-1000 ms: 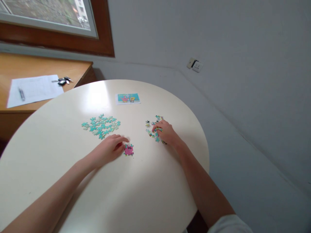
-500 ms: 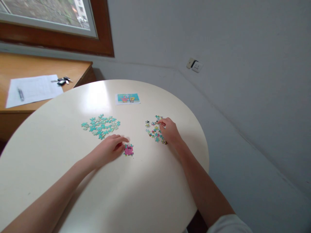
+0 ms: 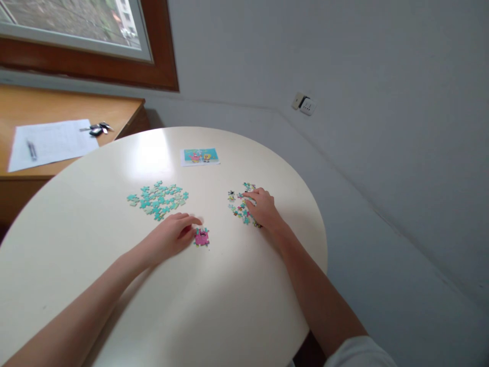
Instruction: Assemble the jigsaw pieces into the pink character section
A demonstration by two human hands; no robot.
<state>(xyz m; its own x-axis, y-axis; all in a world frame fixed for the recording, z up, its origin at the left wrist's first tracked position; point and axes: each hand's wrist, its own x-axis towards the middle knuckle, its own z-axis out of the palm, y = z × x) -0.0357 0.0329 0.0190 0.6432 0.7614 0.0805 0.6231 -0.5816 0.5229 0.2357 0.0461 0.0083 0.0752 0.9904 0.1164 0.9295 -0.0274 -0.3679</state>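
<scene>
A small joined block of pink puzzle pieces (image 3: 201,237) with a cartoon face lies on the white round table (image 3: 214,306). Beside its upper left edge rests my left hand (image 3: 176,232), index finger stretched over the top and thumb near the side, apart from each other. My right hand (image 3: 263,208) is over a cluster of mixed-colour puzzle pieces (image 3: 244,208) on the right. Its index finger points left and touches or hovers just above a piece; the thumb sits below, with a gap between. Part of that cluster is hidden under the hand.
Loose turquoise puzzle pieces (image 3: 158,199) are spread left of centre. A picture card (image 3: 200,156) with two cartoon figures lies toward the back. On the wooden desk (image 3: 114,109) are a paper sheet (image 3: 57,142), a pen (image 3: 31,150) and keys (image 3: 98,128). A wall borders the right.
My right hand has shifted slightly left over the mixed pieces, its index finger reaching further across them. My left hand stays by the pink block.
</scene>
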